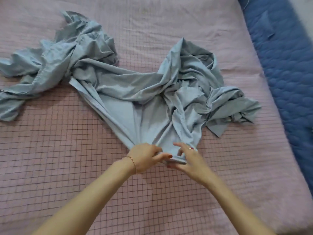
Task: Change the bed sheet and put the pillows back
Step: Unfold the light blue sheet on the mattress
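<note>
On the bed, over a pink quilted cover (59,150) marked with a dark grid, a light blue sheet (135,92) lay crumpled and twisted; one bunched mass spread toward the upper left, a second heap sat to the right of centre, and a flatter panel between them narrowed to a gathered edge at the near side; the sheet rested wholly on the pink cover, apart from the blue quilted fabric (284,56) that ran along the right-hand side of the bed.

Both of the person's bare arms reached in from the near edge and met at that gathered edge; the left hand (144,156) gripped the fabric with its fingers curled into the bunched cloth and the thumb extended toward the other hand; a thin gold bracelet (133,161) sat at that wrist; the right hand (188,160) was just beside it, its thumb beneath the hem and its fingers bent over the top of the cloth, so that it appeared to pinch the folded edge; a ring (191,148) showed on one finger; the nails were painted red.

The two hands were close together, with a short span of hem held between them; the cloth fanned out from that point toward the two heaps.
</note>
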